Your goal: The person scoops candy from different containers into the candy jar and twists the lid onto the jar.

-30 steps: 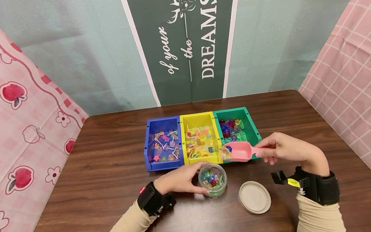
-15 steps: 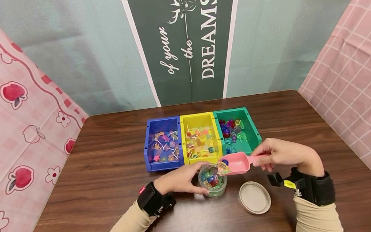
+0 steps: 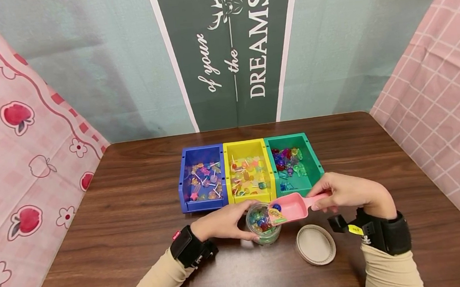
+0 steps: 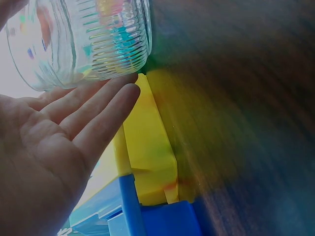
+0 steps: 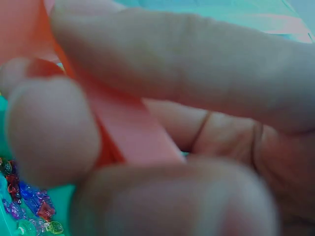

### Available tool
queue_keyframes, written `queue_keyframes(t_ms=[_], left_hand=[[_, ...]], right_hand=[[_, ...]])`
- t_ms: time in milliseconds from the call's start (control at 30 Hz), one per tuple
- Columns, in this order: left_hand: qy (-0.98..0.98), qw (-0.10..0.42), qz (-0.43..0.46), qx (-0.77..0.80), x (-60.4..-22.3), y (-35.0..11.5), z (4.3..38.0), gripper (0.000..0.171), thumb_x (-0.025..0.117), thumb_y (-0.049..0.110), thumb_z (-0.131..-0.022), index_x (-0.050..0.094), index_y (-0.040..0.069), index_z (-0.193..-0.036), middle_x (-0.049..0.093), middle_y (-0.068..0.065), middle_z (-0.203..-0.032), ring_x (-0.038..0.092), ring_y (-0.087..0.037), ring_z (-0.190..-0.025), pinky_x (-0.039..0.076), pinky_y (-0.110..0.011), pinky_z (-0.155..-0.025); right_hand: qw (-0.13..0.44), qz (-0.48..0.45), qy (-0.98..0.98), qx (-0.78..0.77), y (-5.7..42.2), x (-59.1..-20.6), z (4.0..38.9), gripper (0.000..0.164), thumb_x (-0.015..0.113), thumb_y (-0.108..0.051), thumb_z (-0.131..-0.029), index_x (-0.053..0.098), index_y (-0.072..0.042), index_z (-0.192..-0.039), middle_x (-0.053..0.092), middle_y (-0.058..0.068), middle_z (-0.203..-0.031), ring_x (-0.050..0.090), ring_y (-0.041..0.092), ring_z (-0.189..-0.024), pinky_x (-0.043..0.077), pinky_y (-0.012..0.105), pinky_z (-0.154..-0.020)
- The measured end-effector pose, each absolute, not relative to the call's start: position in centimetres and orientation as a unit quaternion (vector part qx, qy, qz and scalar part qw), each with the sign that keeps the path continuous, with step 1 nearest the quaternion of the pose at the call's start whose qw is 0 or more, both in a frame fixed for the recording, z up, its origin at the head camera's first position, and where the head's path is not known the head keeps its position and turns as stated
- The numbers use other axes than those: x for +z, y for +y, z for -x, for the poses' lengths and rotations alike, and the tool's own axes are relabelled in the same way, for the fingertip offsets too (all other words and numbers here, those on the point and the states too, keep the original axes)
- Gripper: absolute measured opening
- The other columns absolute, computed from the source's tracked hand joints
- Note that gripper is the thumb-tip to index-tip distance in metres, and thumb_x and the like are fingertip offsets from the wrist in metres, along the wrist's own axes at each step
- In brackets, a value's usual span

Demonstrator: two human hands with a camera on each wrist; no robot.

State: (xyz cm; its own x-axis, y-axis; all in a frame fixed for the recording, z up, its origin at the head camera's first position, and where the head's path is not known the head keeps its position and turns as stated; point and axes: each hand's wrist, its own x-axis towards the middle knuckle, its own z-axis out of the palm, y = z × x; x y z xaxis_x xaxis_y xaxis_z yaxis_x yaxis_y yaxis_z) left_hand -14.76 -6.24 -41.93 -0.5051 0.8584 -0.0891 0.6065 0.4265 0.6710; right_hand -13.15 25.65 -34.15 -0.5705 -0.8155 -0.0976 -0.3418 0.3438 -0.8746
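My left hand (image 3: pixel 226 223) holds a round clear jar (image 3: pixel 260 223) from the left, thumb at its near side and fingers at its far side. In the left wrist view the fingers lie along the ribbed jar wall (image 4: pixel 115 46). Colourful translucent pieces fill much of the jar. My right hand (image 3: pixel 347 191) pinches the handle of a pink scoop (image 3: pixel 294 207) between thumb and fingers. A dark blue bead (image 3: pixel 276 207) and some yellow and green pieces lie at the scoop's front lip, which overlaps the jar's right rim. In the right wrist view the fingers grip the handle (image 5: pixel 135 130).
Behind the hands three joined bins stand in a row: blue (image 3: pixel 183 197), yellow (image 3: pixel 271 176) and green (image 3: pixel 311 161), each with small colourful pieces inside. A pale round lid (image 3: pixel 315 244) lies on the brown table (image 3: pixel 136 192), right of the jar.
My right hand has brought the scoop from the green bin's front edge towards me and left, to the jar's rim, its lip tilting towards the jar. The left hand and jar have not moved.
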Motion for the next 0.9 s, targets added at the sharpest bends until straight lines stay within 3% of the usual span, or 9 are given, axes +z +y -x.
queue_keyframes(t_ms=[200, 367, 567, 800, 900], left_hand=[[0.814, 0.216, -0.449, 0.297, -42.1, -6.3, 14.8, 0.082, 0.066, 0.050, -0.080, 0.032, 0.009, -0.142, 0.053, -0.007, -0.133, 0.049, -0.012, -0.117, 0.045, -0.036, -0.103], [0.811, 0.215, -0.453, 0.302, -42.3, -6.3, 14.8, 0.080, 0.066, 0.050, -0.080, 0.033, 0.010, -0.141, 0.054, -0.007, -0.132, 0.050, -0.011, -0.116, 0.046, -0.035, -0.102], [0.811, 0.213, -0.453, 0.303, -42.4, -6.3, 14.9, 0.080, 0.066, 0.050, -0.080, 0.034, 0.010, -0.141, 0.054, -0.007, -0.132, 0.050, -0.010, -0.117, 0.046, -0.035, -0.103], [0.812, 0.219, -0.449, 0.302, -42.2, -6.3, 14.9, 0.080, 0.066, 0.051, -0.080, 0.033, 0.010, -0.141, 0.054, -0.007, -0.132, 0.050, -0.010, -0.116, 0.045, -0.036, -0.103], [0.812, 0.221, -0.448, 0.301, -42.1, -6.3, 14.9, 0.081, 0.066, 0.050, -0.080, 0.033, 0.010, -0.141, 0.054, -0.007, -0.132, 0.050, -0.010, -0.117, 0.045, -0.036, -0.103]], right_hand=[[0.263, 0.349, 0.794, -0.422, 25.5, -34.0, 13.0, 0.009, 0.065, -0.011, -0.087, 0.070, -0.004, -0.087, 0.052, 0.021, -0.057, 0.047, 0.032, -0.042, 0.050, 0.031, -0.038], [0.228, 0.337, 0.816, -0.412, 25.3, -33.8, 12.9, 0.019, 0.069, -0.013, -0.083, 0.070, 0.001, -0.096, 0.060, 0.019, -0.066, 0.048, 0.026, -0.041, 0.050, 0.029, -0.037], [0.195, 0.320, 0.832, -0.409, 25.1, -33.5, 12.8, 0.021, 0.072, -0.013, -0.080, 0.070, 0.002, -0.094, 0.063, 0.011, -0.068, 0.049, 0.018, -0.041, 0.051, 0.031, -0.039], [0.175, 0.305, 0.843, -0.406, 24.8, -33.1, 12.4, 0.020, 0.073, -0.013, -0.079, 0.070, 0.001, -0.093, 0.064, 0.009, -0.069, 0.049, 0.022, -0.041, 0.050, 0.028, -0.039], [0.160, 0.297, 0.854, -0.396, 24.7, -32.9, 12.3, 0.020, 0.074, -0.015, -0.078, 0.070, -0.002, -0.093, 0.065, 0.007, -0.070, 0.048, 0.017, -0.040, 0.050, 0.026, -0.039]])
